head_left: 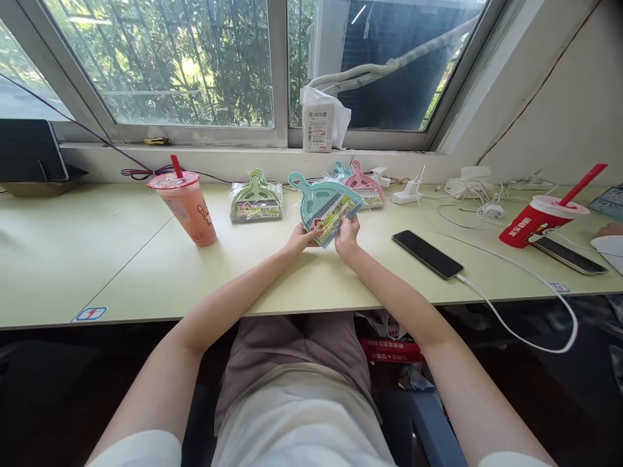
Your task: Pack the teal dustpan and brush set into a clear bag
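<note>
Between my two hands a packaged turquoise mini dustpan and brush set is held tilted above the table, its handle toward the upper left. My left hand grips its lower left corner. My right hand grips the lower right edge, fingers partly behind the pack. A green dustpan set in clear wrap lies to the left. Behind the held one, a pink dustpan set lies partly covered, with another turquoise dustpan showing only its handle part.
A pink drink cup with a red straw stands at left. To the right lie a phone with a white charging cable, a red cup and tangled white cables. A white box sits on the sill; a tablet stands far left.
</note>
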{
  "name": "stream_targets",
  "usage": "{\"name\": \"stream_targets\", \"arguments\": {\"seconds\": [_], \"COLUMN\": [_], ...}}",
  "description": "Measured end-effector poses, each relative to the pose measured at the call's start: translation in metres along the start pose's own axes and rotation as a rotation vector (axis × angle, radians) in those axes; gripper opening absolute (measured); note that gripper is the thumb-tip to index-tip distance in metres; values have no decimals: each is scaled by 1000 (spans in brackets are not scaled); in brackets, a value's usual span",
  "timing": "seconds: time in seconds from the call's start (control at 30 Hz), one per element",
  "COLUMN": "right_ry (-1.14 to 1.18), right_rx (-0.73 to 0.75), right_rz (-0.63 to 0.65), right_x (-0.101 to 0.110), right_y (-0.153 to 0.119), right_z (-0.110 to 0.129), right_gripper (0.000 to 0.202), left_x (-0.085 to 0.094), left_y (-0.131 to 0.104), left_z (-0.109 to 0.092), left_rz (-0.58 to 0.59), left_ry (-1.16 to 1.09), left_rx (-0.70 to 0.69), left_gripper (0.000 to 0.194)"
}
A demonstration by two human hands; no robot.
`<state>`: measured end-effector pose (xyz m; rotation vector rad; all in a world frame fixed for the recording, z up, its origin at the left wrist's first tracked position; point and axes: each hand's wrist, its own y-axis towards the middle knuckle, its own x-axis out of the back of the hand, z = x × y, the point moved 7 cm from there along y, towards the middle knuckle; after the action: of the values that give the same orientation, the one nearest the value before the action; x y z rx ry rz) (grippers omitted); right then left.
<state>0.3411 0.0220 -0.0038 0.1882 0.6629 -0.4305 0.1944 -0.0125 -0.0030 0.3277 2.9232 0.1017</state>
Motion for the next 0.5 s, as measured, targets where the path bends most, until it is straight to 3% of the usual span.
{"name": "stream_targets", "arguments": {"seconds": [0.2, 0.33, 0.43, 0.5], "right_ry": [2, -31, -46, -31], "right_rx": [-113, -204, -211, -177], "right_rz": [287, 413, 442, 411], "right_x": [-21, -29, -29, -28], "right_y": [6, 3, 0, 0], "right_z": [-2, -6, -7, -4], "right_gripper": [16, 16, 29, 34], "left_x": [17, 31, 32, 27], "left_y": [5, 8, 7, 5], "left_z": [-5, -6, -8, -9], "left_rz": [-120, -186, -157, -75], "left_ry": [-44, -65, -72, -71], "left_rx": [-22, 7, 15, 10], "left_gripper": [43, 42, 43, 46]}}
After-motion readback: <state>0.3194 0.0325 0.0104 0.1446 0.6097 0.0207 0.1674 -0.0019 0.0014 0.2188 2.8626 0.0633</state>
